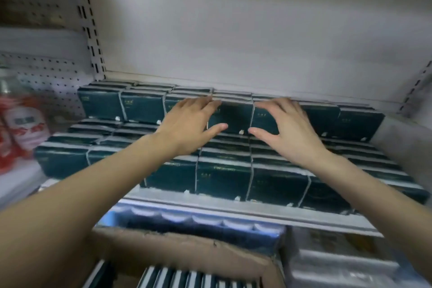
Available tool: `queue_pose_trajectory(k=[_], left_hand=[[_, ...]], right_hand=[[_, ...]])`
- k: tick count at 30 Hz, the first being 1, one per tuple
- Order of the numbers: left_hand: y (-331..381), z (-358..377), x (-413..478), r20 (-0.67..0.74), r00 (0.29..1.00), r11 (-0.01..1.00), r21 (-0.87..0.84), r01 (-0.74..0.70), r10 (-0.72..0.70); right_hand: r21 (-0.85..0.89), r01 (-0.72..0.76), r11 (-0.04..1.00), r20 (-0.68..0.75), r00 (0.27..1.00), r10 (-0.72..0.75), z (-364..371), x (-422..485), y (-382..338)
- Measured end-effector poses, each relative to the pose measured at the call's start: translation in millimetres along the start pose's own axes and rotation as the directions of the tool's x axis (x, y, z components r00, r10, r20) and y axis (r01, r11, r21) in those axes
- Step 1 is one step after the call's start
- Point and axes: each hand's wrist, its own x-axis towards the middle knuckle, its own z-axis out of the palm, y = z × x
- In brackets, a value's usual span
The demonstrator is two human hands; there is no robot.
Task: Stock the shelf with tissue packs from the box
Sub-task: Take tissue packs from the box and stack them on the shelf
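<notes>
Head view: dark teal, white-edged tissue packs (pixel 224 177) fill a white metal shelf (pixel 187 199).
Fingers spread wide, left hand (pixel 191 121) and right hand (pixel 286 129) touch the upper row.

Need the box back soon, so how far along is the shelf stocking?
Mostly done: dark green wrapped tissue packs fill the white metal shelf in a full front row and a raised back row. In hand: the left hand and right hand rest on back-row packs, seemingly squaring them. Remaining: the brown cardboard box below appears to hold more packs.
</notes>
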Motion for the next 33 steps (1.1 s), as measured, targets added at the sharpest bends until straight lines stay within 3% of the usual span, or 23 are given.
queue_pose_trajectory(k=[9,12,15,19,24,26,29,30,33], left_hand=[[-57,-9,-167,0.098,0.995,0.998,-0.05,0.032,-0.027],[-70,15,-236,0.159,0.977,0.979,-0.121,0.163,-0.143],[-66,50,-306,0.296,0.913,0.906,-0.232,0.354,-0.281],[-54,77,-372,0.419,0.866,0.929,-0.117,0.35,-0.273],[-65,76,-409,0.306,0.857,0.906,0.051,0.42,-0.414],[-77,76,-418,0.306,0.772,0.815,0.025,0.578,-0.557],[-83,76,-428,0.49,0.55,0.463,-0.298,0.834,-0.676],[-81,76,-430,0.509,0.543,0.388,-0.385,0.838,-0.668],[-77,79,-435,0.489,0.566,0.337,-0.48,0.81,-0.664]], right_hand=[[0.201,0.208,0.957,0.202,0.947,-0.249,65,-92,-126],[0.39,0.078,0.918,0.335,0.916,-0.22,104,-139,-167],[0.47,-0.077,0.879,0.551,0.804,-0.224,140,-193,-205],[0.433,-0.252,0.866,0.774,0.596,-0.213,181,-260,-244],[0.33,-0.425,0.843,0.869,0.485,-0.096,210,-314,-257],[0.299,-0.478,0.826,0.895,0.441,-0.069,217,-326,-254],[0.282,-0.547,0.788,0.914,0.404,-0.048,222,-336,-249],[0.29,-0.568,0.77,0.911,0.409,-0.041,222,-339,-248],[0.29,-0.632,0.719,0.906,0.424,0.007,225,-347,-246]])
